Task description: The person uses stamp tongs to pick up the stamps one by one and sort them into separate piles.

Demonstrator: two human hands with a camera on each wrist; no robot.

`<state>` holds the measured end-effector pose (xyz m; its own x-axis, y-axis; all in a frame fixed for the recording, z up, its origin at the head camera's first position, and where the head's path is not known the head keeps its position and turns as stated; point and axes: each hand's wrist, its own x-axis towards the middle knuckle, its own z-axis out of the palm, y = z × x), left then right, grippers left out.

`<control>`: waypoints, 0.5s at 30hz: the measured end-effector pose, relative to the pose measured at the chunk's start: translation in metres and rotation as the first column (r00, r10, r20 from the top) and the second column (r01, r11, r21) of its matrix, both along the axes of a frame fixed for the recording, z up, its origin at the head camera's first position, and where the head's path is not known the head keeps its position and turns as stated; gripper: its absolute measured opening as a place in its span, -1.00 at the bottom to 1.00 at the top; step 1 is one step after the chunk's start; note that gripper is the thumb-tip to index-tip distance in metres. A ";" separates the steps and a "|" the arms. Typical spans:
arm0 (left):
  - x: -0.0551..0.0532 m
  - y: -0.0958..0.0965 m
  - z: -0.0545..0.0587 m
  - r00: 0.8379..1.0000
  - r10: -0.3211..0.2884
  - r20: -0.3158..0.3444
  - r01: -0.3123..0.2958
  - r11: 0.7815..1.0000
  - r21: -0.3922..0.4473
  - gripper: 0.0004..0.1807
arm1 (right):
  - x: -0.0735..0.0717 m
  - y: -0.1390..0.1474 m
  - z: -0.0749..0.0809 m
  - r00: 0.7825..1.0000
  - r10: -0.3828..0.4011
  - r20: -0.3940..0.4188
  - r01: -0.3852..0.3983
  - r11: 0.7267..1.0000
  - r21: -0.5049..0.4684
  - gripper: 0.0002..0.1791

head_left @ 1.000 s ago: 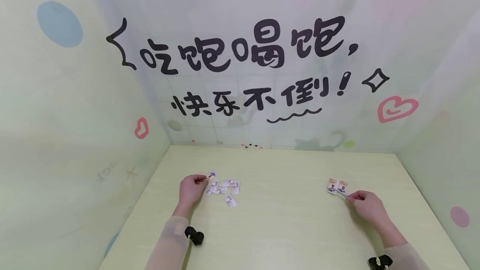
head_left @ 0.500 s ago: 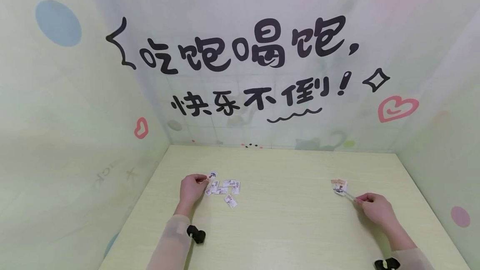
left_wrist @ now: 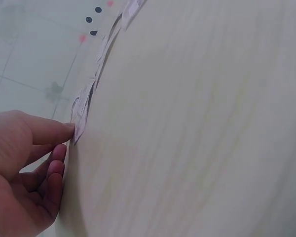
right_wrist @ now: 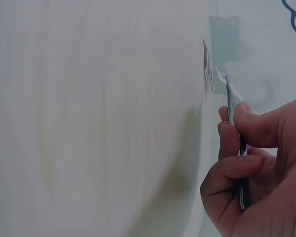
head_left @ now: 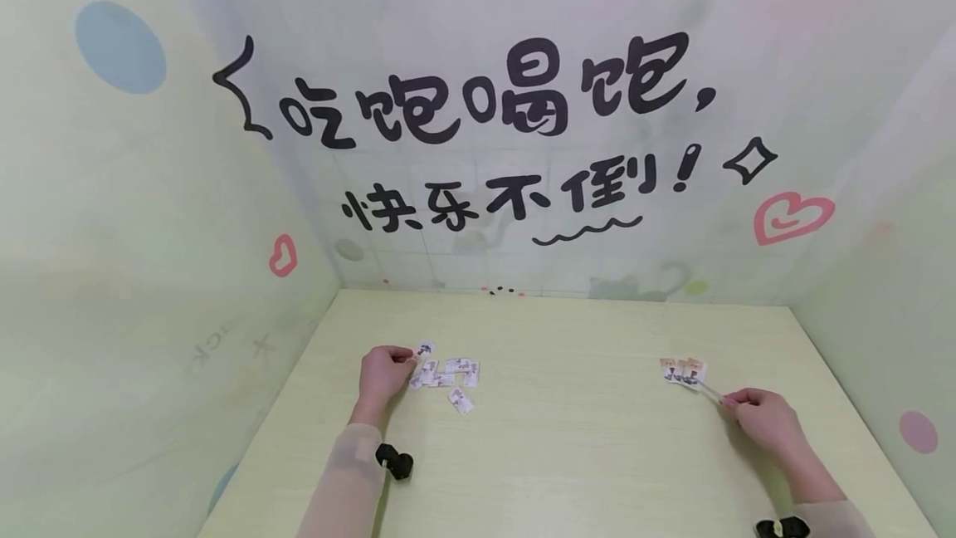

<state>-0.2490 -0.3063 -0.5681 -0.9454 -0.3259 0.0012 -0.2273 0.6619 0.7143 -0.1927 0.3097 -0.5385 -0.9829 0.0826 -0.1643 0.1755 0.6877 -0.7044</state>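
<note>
My left hand (head_left: 382, 376) is at the left edge of a loose group of small printed paper cards (head_left: 461, 366). Thumb and fingers pinch the orange end of one card (head_left: 425, 348); in the left wrist view the thumb tip meets the edge of the paper pieces (left_wrist: 82, 111). My right hand (head_left: 765, 420) holds slim metal tweezers (right_wrist: 230, 98) between thumb and fingers. At the tweezers' tips is a small card (head_left: 696, 370) with an orange top, raised a little in the right wrist view. It partly overlaps another card (head_left: 667, 365) lying at the right.
One loose card (head_left: 460, 400) lies apart in front of the left group. The pale wooden table (head_left: 553, 438) meets patterned walls at the back and both sides. Black wrist cameras (head_left: 394, 462) sit on both sleeves.
My right hand has moved to the right and slightly nearer, the tweezers drawing one card rightward across the other. The left hand has stayed nearly still at its card.
</note>
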 end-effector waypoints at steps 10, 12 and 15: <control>-0.003 -0.003 -0.004 1.000 0.001 0.001 -0.001 1.000 0.014 -0.77 | 0.001 0.001 -0.003 1.000 -0.013 0.023 0.013 1.000 -0.024 -0.68; -0.003 -0.004 -0.004 1.000 0.002 0.002 -0.002 1.000 0.016 -0.78 | 0.000 0.001 -0.003 0.999 -0.012 0.033 0.013 0.999 -0.045 -0.69; -0.004 -0.003 -0.003 1.000 0.003 0.000 -0.003 1.000 0.022 -0.79 | -0.002 0.002 -0.005 0.999 -0.011 0.047 0.014 0.997 -0.069 -0.69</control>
<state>-0.2525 -0.3096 -0.5716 -0.9443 -0.3290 -0.0057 -0.2293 0.6454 0.7286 -0.1949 0.3113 -0.5432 -0.9730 0.0818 -0.2158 0.2178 0.6348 -0.7414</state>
